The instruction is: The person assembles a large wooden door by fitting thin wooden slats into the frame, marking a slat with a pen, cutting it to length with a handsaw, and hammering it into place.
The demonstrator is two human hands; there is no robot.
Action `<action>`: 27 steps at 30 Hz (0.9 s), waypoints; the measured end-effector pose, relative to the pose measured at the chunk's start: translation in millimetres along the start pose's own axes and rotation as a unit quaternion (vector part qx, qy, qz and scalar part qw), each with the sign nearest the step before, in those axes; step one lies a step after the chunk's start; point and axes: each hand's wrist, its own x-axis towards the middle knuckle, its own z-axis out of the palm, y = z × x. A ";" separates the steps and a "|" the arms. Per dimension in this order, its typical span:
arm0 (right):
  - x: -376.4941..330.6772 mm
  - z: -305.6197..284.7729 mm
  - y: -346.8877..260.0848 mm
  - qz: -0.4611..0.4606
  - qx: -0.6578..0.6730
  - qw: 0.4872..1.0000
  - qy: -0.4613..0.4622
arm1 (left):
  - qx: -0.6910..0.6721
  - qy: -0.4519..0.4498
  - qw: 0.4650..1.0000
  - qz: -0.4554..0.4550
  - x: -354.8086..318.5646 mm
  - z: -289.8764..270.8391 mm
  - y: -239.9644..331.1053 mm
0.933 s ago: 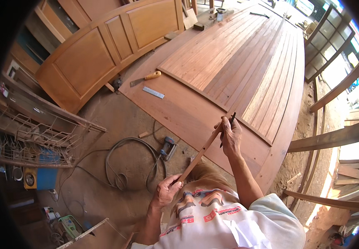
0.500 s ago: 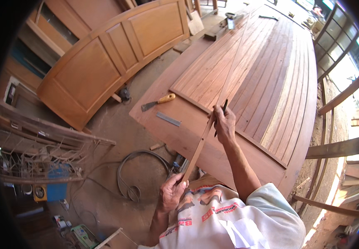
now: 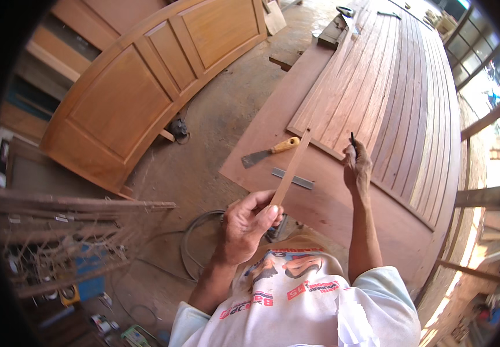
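A thin wooden strip (image 3: 294, 165) is pinched between the thumb and fingers of my left hand (image 3: 247, 228). It slants up over the near end of a large wooden door (image 3: 342, 194), crossing above a metal ruler (image 3: 302, 182). My right hand (image 3: 358, 169) holds a slim black pen (image 3: 352, 138) over the lower edge of the door's grooved boards, apart from the strip. A putty knife (image 3: 283, 146) with a yellow wooden handle lies on the door left of the strip. The fingers of my right hand partly hide the pen.
At the door's far left edge sits a dark block (image 3: 332, 32), with a hammer (image 3: 388, 15) further right. A curved panelled wooden piece (image 3: 172, 95) stands at the left. Coiled hose (image 3: 187, 246) and a wire rack (image 3: 70, 254) are lower left; timber beams (image 3: 487, 198) are at right.
My right hand has come off the strip and moved right with the pen. My left hand has risen with the strip, whose upper end now shows near the putty knife. The view has shifted.
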 end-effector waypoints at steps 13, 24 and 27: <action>-41.1 62.2 30.9 -0.064 -0.360 0.895 0.257 | -0.014 -0.110 0.994 -0.023 114.1 -175.8 90.9; -32.6 70.6 23.9 -0.020 -0.386 0.881 0.271 | -0.097 -0.143 0.981 -0.088 218.0 -243.8 93.8; -36.0 68.8 21.9 -0.008 -0.410 0.868 0.281 | -0.105 -0.150 0.978 -0.100 262.8 -247.6 90.8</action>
